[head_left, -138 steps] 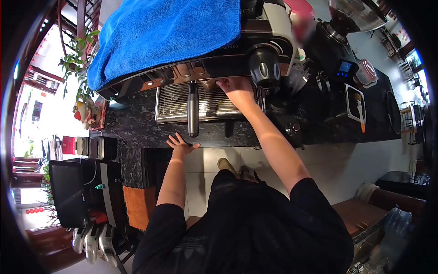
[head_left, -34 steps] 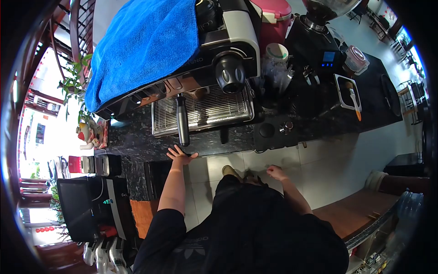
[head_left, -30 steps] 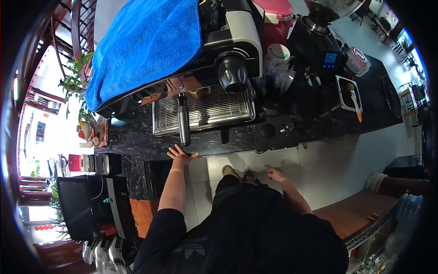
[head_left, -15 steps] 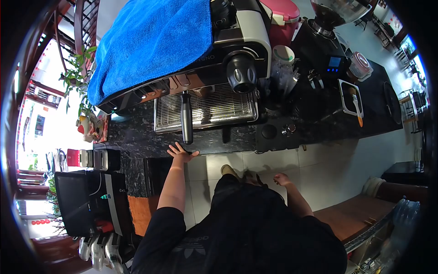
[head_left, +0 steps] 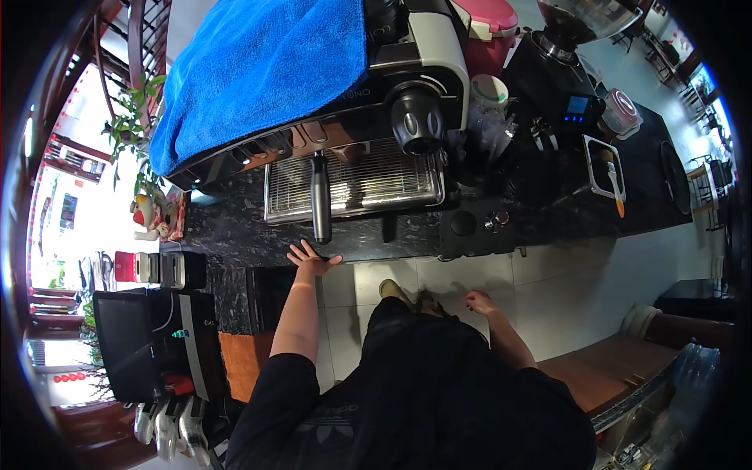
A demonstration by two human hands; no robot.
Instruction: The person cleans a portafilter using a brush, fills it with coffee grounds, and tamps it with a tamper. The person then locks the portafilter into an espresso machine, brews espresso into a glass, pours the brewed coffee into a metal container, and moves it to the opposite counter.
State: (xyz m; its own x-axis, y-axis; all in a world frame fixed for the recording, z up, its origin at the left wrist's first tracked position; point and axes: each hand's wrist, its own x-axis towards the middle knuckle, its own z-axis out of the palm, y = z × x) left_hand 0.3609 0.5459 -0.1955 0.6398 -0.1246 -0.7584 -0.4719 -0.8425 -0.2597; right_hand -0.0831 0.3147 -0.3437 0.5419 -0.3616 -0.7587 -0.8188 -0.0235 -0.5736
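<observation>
My left hand (head_left: 312,260) rests with fingers spread on the front edge of the black marbled counter (head_left: 360,249), holding nothing. Just beyond its fingertips is the handle of a portafilter (head_left: 320,200), which is fitted in the espresso machine (head_left: 439,51). Below that handle lies a metal drip tray (head_left: 368,184) with a slatted grate. A blue towel (head_left: 262,70) covers much of the machine's top. My right hand (head_left: 480,301) hangs over the floor, apart from the counter, its fingers loosely curled in with nothing visible in them.
Right of the machine stand a coffee grinder (head_left: 560,86), a tamping mat (head_left: 474,229), stacked cups (head_left: 489,129) and a metal container (head_left: 601,168) with a brush (head_left: 615,184). A dark screen (head_left: 125,345) is at left. Behind me on the right is a brown surface (head_left: 607,372).
My right hand has shifted slightly left and up. My left hand keeps its place on the counter edge. The view has tilted a little.
</observation>
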